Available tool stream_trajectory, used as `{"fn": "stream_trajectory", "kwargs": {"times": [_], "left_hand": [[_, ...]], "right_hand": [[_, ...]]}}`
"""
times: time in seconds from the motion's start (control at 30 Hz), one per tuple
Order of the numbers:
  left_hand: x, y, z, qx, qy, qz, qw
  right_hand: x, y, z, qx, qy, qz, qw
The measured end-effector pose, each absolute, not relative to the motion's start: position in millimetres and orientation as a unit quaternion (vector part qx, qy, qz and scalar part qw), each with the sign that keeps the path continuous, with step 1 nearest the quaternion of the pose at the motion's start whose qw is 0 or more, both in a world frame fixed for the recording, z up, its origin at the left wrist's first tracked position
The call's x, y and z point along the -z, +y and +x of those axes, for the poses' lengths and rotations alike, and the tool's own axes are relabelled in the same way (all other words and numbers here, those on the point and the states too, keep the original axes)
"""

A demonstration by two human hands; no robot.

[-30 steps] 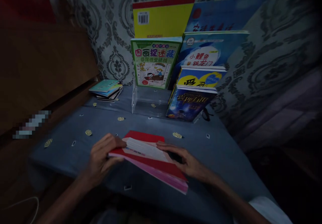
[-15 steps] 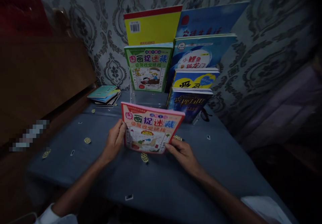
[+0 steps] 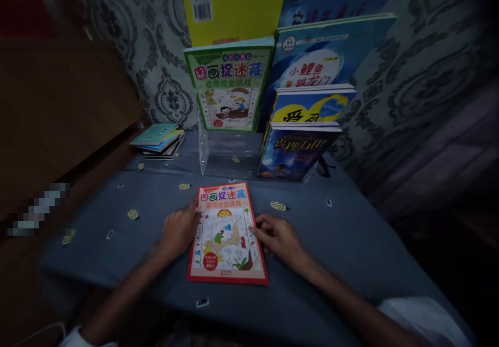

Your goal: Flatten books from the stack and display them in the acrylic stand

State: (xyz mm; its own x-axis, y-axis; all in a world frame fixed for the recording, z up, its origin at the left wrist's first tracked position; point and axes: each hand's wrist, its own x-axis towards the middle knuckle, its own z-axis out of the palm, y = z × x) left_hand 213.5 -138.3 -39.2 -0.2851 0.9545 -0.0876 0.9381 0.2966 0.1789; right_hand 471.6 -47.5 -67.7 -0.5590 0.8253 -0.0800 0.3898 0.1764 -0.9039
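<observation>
A red-bordered picture book (image 3: 228,238) lies face up, flat or nearly so, on the blue-grey tablecloth, its cover showing a cartoon sun and animals. My left hand (image 3: 181,232) holds its left edge, thumb side against the cover's border. On the opposite side, my right hand (image 3: 278,238) grips the right edge, thumb on the cover and fingers curled at the rim. Behind the book stands a clear acrylic rack (image 3: 230,165). It bears a green-bordered picture book (image 3: 230,87) at left and a dark blue book (image 3: 298,152) at front right.
More books rise in the rack: a yellow one (image 3: 237,11), a light blue one (image 3: 312,58) and a blue-and-yellow one (image 3: 312,106). A small stack of books (image 3: 158,140) lies at the back left. Brown wooden furniture (image 3: 66,113) borders the left side. Patterned wallpaper (image 3: 171,94) is behind.
The red-bordered book has gone from held up and tilted to lying on the table, lower and nearer me, with both hands still at its sides. The view has dipped and come closer.
</observation>
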Motion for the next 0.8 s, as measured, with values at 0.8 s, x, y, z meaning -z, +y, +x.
{"fn": "stream_trajectory", "kwargs": {"times": [0.8], "left_hand": [[66.7,-96.2,207.2,-0.102,0.701,0.703,-0.064]], "right_hand": [[92.0,-47.3,473.5,-0.178,-0.893,-0.27,0.314]]}}
